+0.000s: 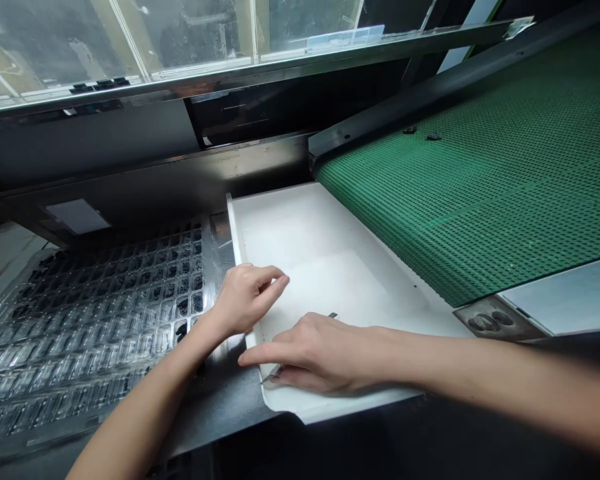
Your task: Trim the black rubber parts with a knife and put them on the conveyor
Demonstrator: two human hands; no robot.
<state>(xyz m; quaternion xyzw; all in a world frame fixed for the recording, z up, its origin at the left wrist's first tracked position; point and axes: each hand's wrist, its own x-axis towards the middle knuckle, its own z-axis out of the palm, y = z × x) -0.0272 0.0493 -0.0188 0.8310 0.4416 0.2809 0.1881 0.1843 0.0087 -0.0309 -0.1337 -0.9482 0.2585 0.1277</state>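
Observation:
My right hand [310, 353] is closed around a thin metal tool that looks like tweezers [270, 377]. Its pointed tip shows by the thumb, near the left rim of the white tray [300, 227], and its other end sticks out above the knuckles. The index finger of that hand reaches over the tray's rim. Just above it, over the same rim, my left hand [250, 297] has thumb and forefinger brought together. Whatever may be between those fingertips is too small to make out.
A green mesh conveyor belt [480, 180] slopes down to the tray's right side, carrying two small black pieces [420, 133]. At left lie clear plastic trays [105, 320], with black parts in some pockets. A metal ledge [260, 57] crosses the back.

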